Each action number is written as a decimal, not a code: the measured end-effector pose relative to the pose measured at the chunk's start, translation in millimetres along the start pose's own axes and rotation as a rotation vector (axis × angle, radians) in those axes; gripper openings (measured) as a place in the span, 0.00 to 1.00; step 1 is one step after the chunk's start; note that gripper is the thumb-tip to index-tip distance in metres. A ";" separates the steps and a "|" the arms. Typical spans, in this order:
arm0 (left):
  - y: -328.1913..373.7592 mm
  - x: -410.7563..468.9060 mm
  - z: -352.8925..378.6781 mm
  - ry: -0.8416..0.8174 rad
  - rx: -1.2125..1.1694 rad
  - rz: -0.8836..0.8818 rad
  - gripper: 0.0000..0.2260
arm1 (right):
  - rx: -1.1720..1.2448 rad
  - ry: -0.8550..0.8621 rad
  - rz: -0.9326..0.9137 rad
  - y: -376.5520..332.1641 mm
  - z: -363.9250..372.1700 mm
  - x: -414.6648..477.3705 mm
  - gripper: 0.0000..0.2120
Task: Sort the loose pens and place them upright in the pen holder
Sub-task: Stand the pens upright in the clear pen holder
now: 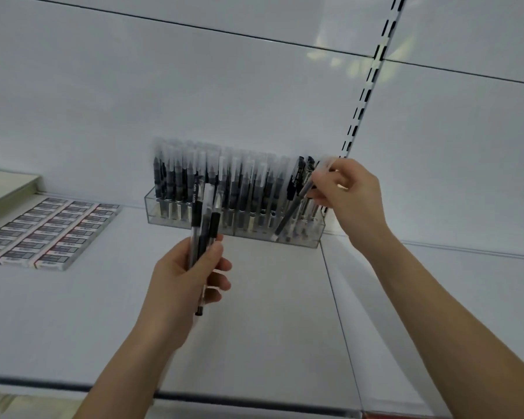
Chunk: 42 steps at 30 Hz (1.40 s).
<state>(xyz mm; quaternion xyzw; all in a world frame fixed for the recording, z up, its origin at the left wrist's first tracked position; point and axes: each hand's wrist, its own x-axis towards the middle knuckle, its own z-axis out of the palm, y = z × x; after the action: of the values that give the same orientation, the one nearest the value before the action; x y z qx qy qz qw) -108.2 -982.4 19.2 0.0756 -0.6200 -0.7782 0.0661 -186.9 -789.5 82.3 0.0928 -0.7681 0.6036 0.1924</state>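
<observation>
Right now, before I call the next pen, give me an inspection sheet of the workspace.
Surface: white shelf; the holder stands at its back.
Job's things: clear holder packed with upright pens; a bundle of loose pens; one tilted pen, its lower end at the holder's right end.
Clutter: erasers in rows at left; pale stack at far left.
Grippers: left hand grips the loose pens; right hand pinches the tilted pen.
Cables: nothing seen.
Surroundings: white back panel; slotted upright.
</observation>
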 end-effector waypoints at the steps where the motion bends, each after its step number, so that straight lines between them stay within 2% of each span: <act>1: 0.4 1.0 -1.2 -0.006 0.005 0.005 0.05 | -0.033 0.024 -0.027 -1.2 3.6 4.6 0.02; 4: 0.8 3.9 -5.2 -0.025 -0.012 0.004 0.05 | -0.086 0.069 -0.090 -4.9 14.0 18.2 0.07; 13: 5.0 9.8 -21.5 -0.097 0.049 0.012 0.07 | -0.247 0.032 -0.139 -9.0 42.7 34.2 0.03; 21: 7.8 14.7 -30.0 -0.145 0.017 -0.020 0.05 | -0.345 -0.003 -0.133 -8.6 54.1 39.5 0.02; 27: 8.0 17.4 -31.8 -0.123 -0.018 -0.022 0.04 | -0.464 -0.060 -0.086 6.1 64.0 33.7 0.06; 32: 9.7 18.1 -30.1 -0.126 -0.069 -0.025 0.04 | -0.359 -0.035 -0.006 10.1 54.4 29.3 0.04; 39: 9.9 18.1 -23.0 -0.138 -0.081 -0.020 0.04 | -0.485 -0.158 0.047 3.2 60.6 36.7 0.07; 42: 10.4 17.8 -21.6 -0.157 -0.091 -0.018 0.05 | -0.429 -0.100 0.069 2.2 52.7 24.7 0.06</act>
<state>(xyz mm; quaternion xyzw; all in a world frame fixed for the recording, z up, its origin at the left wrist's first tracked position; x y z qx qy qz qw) -121.2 -1008.8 24.0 0.0168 -0.5865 -0.8097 0.0135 -219.9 -837.5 80.1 0.0530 -0.8903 0.4272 0.1487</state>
